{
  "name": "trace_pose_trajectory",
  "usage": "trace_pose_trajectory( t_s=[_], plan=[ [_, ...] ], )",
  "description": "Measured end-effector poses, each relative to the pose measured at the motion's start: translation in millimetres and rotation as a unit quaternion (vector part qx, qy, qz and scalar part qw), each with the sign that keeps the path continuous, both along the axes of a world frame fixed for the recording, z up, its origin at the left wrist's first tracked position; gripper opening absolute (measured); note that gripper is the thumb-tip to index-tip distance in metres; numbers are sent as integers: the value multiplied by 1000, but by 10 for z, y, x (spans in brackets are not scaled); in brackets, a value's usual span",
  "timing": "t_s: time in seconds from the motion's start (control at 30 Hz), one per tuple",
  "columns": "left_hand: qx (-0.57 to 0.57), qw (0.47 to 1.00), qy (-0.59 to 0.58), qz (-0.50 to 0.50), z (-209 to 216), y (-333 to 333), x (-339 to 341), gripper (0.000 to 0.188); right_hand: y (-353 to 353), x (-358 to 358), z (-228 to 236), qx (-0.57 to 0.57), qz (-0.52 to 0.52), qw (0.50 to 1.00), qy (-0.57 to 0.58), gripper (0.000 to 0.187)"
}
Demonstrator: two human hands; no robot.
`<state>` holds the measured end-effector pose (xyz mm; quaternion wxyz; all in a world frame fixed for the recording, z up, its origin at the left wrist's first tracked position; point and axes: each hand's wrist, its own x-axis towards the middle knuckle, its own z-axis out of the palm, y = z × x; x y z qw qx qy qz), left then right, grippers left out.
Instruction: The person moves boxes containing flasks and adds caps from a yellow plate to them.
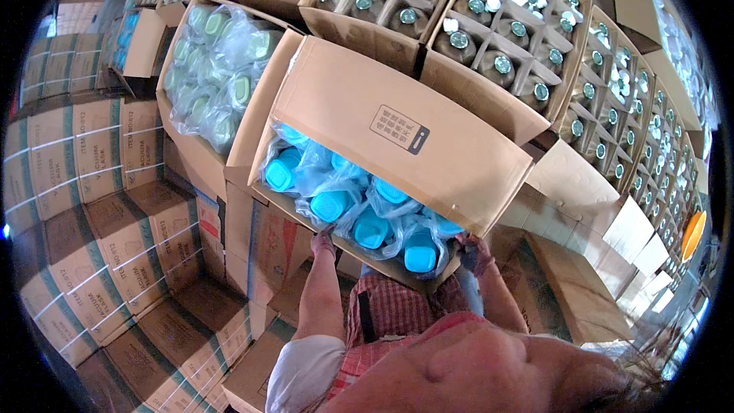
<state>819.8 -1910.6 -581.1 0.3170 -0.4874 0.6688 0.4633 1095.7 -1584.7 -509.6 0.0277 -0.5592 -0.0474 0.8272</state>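
Observation:
In front of me is an open cardboard box (390,134), tilted, its wide flap raised at the far side. Inside it lie several bright blue plastic pieces (372,228) with rounded ends, wrapped in clear bags. At the box's near left edge, my left hand (323,245) grips the rim, with its fingers partly hidden. My right hand (475,253) is closed on the near right corner, and some of its fingers are out of sight behind the cardboard. Part of the box rests against, or just over, neighbouring cartons; which one I cannot tell.
Beside it on the left stands an open box (222,76) of bagged pale green pieces. Beyond are divided cartons (501,38) of silvery-topped flask liners, some with small white pieces on top. Strapped cartons (99,260) are stacked at the left. An orange round object (693,235) lies far right.

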Motion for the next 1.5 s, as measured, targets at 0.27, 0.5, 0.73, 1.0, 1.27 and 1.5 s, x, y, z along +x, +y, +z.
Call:
trace_pose_trajectory(
  t_s=[0.27,0.5,0.73,1.0,1.27,1.5],
  plan=[
    [-306,902,28,-302,77,246,-24,18,-376,-251,201,47,-251,962,-100,32],
    [-232,967,100,-32,77,145,209,24,1659,-473,1137,657,46,738,-145,28],
    [-48,971,220,78,-13,-386,299,34,3150,-1353,-121,761,350,390,-383,28],
    [-148,978,145,33,-172,-933,530,33,2143,-1615,-84,627,526,494,-292,38],
    [-87,980,131,121,-195,-1056,471,33,1751,-1253,-425,500,649,553,-150,29],
    [-108,983,118,-91,-41,-237,140,23,1925,-1270,-323,559,334,682,-332,35]
  ],
)
